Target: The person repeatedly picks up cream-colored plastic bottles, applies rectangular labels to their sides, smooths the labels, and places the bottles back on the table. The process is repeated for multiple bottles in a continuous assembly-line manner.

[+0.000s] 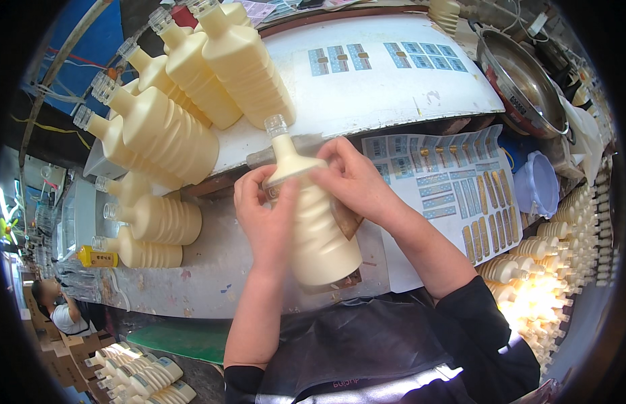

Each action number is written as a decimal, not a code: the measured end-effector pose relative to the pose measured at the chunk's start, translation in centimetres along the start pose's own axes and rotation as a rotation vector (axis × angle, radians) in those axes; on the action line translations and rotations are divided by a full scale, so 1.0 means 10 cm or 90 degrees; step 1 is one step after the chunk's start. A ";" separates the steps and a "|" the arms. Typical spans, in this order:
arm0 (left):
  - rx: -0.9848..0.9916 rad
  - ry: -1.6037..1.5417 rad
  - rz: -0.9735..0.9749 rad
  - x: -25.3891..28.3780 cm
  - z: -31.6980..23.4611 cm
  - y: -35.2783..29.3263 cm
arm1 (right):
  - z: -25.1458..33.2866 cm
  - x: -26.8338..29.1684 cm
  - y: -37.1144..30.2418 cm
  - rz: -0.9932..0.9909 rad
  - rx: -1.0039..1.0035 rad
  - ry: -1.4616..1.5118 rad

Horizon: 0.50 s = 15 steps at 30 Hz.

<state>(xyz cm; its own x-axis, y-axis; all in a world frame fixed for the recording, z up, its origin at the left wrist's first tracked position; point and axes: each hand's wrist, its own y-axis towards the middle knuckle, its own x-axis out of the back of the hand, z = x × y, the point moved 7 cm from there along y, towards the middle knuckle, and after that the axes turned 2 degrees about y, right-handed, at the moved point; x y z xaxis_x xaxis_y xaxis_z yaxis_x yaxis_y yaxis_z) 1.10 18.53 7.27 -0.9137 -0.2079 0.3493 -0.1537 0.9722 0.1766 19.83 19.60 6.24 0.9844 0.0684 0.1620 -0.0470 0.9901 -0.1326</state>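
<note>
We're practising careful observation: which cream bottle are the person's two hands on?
The cream bottle at the picture's centre, between the left hand and the right hand; neither touches the others, such as the bottles clustered at upper left.

1. The bottle (313,222) is pale cream-yellow, with sloping shoulders, wavy ridges around its body and a narrow neck ending in a clear mouth.
2. It is held at its shoulder between the left hand (259,212) and right hand (353,178), above the bench (212,286).
3. Its neck points away from the person and slightly left; its base faces the person.
4. A thin greyish strip (294,176) crosses the shoulder, partly hidden by fingers.
</note>
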 end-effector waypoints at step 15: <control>-0.036 0.036 0.001 0.01 0.03 0.01 | -0.12 -0.02 0.04 0.058 -0.010 0.122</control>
<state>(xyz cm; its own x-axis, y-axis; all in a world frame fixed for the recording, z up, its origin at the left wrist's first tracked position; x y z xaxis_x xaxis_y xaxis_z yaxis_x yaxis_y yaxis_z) 0.90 18.62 7.06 -0.8909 -0.2135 0.4010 -0.1293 0.9653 0.2267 19.81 19.88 5.01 0.9904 0.1318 -0.0407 -0.1366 0.9786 -0.1540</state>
